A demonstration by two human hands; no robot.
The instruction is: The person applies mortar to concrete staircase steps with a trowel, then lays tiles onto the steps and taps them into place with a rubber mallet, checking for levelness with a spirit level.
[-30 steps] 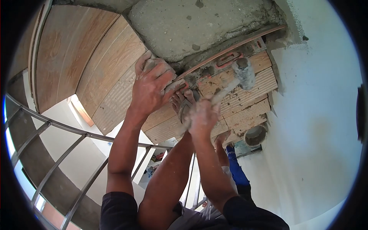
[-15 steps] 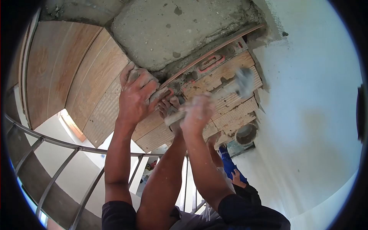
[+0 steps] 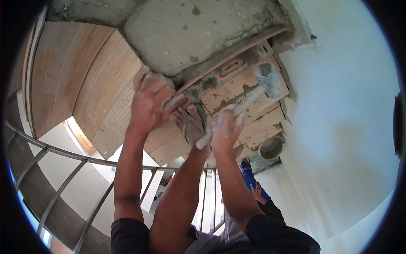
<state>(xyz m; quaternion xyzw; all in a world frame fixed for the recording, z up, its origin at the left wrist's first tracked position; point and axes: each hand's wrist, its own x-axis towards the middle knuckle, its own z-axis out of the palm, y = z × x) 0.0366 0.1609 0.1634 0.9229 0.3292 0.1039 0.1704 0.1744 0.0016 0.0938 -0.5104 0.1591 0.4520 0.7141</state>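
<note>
My right hand (image 3: 227, 126) is closed round the handle of a mallet (image 3: 269, 81), whose dusty grey head hangs over the tiles at the right. My left hand (image 3: 151, 99) is wrapped round the near end of a dusty spirit level (image 3: 232, 69) with red-rimmed openings. That level lies along the step beside a thin reddish tile edge (image 3: 237, 56). Wood-look tiles (image 3: 264, 120) with mortar smears lie below it. My sandalled foot (image 3: 191, 123) stands on the tiles between my hands.
Rough wet-looking concrete (image 3: 169, 34) fills the step above. Large wood-look tiles (image 3: 55, 72) curve along the left, above a metal railing (image 3: 63, 154). A round container (image 3: 271, 147) sits near the white wall (image 3: 338, 127). Another person's hand (image 3: 257, 192) shows below.
My right hand and the mallet handle have shifted slightly right and down; the mallet head is now sharper. The other person's hand has moved a little left and up.
</note>
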